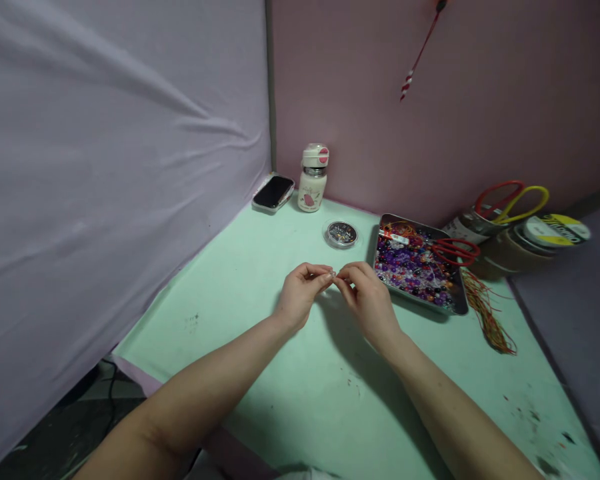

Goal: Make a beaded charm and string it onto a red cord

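Above the middle of the pale green table [220, 320], my left hand [300, 293] is closed in a pinch on a small clear bead [333, 273]. My right hand [373, 301] meets it there, thumb and fingertips pressed together beside the bead. Whatever lies between the right fingertips is too small to make out. Just right of my right hand is a metal tray [415, 301] of purple, clear, black and orange beads. Red-handled scissors [457, 252] rest across its right side. Beyond my hands lies a round clear dish [342, 235] with small dark and shiny pieces.
A phone [274, 193] and a cream bottle [313, 180] stand at the back corner. Jars [517, 250] are at the right, one holding red- and yellow-handled tools [523, 197]. A bundle of coloured cords [493, 320] lies beside the tray. Cloth walls [180, 133] enclose the table.
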{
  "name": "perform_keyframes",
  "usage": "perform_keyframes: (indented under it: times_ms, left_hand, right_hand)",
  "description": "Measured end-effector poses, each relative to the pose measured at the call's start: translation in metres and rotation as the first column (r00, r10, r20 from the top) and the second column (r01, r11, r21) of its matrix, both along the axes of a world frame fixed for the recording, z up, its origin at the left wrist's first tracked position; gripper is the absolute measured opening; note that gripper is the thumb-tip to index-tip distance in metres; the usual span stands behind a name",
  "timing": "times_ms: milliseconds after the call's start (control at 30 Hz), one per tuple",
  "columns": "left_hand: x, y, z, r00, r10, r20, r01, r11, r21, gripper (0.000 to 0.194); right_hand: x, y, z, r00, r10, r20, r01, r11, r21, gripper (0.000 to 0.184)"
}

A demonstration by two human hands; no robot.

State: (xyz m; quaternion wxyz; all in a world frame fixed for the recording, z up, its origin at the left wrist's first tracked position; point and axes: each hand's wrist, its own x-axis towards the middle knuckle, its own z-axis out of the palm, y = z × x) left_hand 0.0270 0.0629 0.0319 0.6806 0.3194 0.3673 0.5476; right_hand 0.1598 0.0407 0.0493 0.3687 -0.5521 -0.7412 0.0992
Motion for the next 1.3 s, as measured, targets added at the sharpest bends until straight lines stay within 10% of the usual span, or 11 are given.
perform_keyframes:
  times_ms: [300, 500, 1300]
  left_hand:
    - [0.0, 0.001, -0.005, 0.998, -0.01, -0.056, 0.012, 0.999, 0.037, 0.016]
    - [-0.001, 0.003, -0.007, 0.982, -0.042, -0.185, 0.066, 0.99, 0.124, 0.014]
    - [-0.003, 0.005, -0.012, 0.957, -0.023, -0.288, 0.078, 0.981, 0.18, 0.008]
  right_hand:
    - [0.003, 0.003, -0.002, 0.949, -0.082, -0.305, 0.013, 0.976, -0.219, 0.014]
    - [0.008, 0.011, -0.001, 0.758, -0.09, -0.646, -0.272, 0.856, -0.439, 0.036]
    - [0.009, 0.011, -0.003, 0.772, -0.016, -0.635, -0.3, 0.872, -0.387, 0.018]
